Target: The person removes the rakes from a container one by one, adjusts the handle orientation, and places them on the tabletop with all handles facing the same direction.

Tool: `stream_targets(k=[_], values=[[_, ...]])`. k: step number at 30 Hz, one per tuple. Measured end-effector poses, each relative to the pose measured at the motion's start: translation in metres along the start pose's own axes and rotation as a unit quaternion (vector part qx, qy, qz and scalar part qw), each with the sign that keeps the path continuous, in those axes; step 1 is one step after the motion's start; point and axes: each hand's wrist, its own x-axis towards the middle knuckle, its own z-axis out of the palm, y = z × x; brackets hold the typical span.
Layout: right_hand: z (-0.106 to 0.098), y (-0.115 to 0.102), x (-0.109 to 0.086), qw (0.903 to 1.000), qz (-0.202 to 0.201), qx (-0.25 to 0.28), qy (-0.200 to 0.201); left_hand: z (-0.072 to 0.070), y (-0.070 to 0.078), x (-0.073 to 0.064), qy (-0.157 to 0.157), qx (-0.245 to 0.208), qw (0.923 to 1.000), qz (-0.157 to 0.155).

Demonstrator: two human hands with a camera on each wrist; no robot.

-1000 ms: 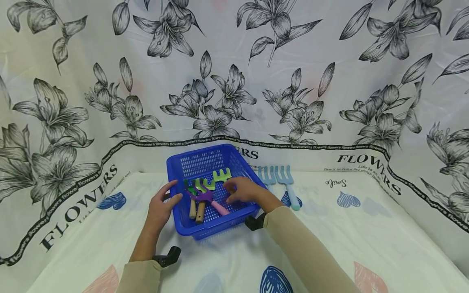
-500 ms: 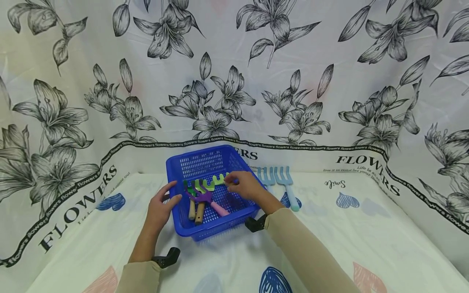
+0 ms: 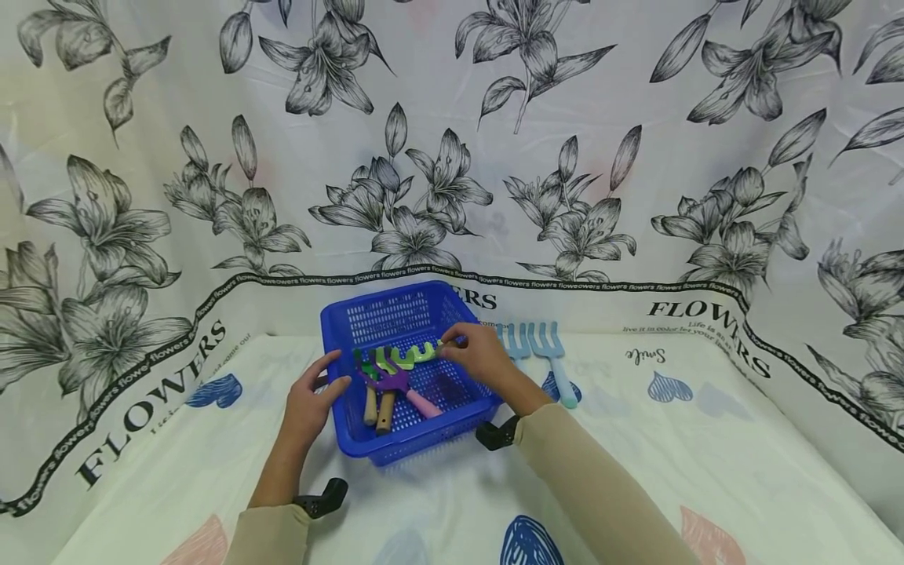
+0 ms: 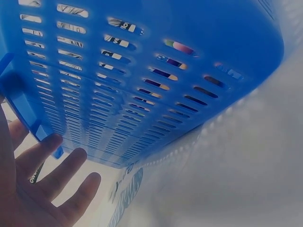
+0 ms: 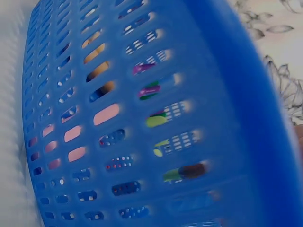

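Note:
A blue perforated plastic basket (image 3: 417, 451) holds several small garden hand rakes. My right hand (image 3: 480, 357) reaches over its right side and pinches a light green hand rake (image 3: 424, 352) near the neck; the rest of that rake is hidden by the fingers. Left of it lie a purple rake (image 3: 397, 380) with a pink handle, and green rakes with wooden handles (image 3: 385, 410). At the basket's left rim my left hand (image 3: 311, 396) has thumb and fingers spread. In the left wrist view, this left hand's fingers (image 4: 71, 165) are extended beside the basket wall (image 4: 156, 113).
Two light blue hand rakes (image 3: 558, 365) lie on the cloth right of the basket, one partly hidden behind the right hand. A white cloth (image 3: 636, 463) with printed hearts covers the table. A flower-printed curtain (image 3: 452, 196) hangs behind.
My right hand has shifted up and slightly right inside the basket and taken hold of the light green rake, which now lies at a different angle. The left hand and basket stay put.

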Motion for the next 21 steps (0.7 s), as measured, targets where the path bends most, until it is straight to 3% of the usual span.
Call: stream_targets(k=[7, 14, 21], values=[[-0.007, -0.001, -0.006, 0.9984, -0.011, 0.019, 0.052, 0.003, -0.004, 0.002, 0.003, -0.003, 1.0, -0.002], [-0.019, -0.001, -0.014, 0.9961, -0.019, 0.044, 0.075, 0.003, -0.004, 0.003, 0.004, -0.005, 1.0, 0.0], [-0.034, 0.005, -0.024, 0.9861, -0.058, 0.076, 0.136, 0.002, -0.004, 0.002, 0.004, -0.005, 1.0, 0.0]])
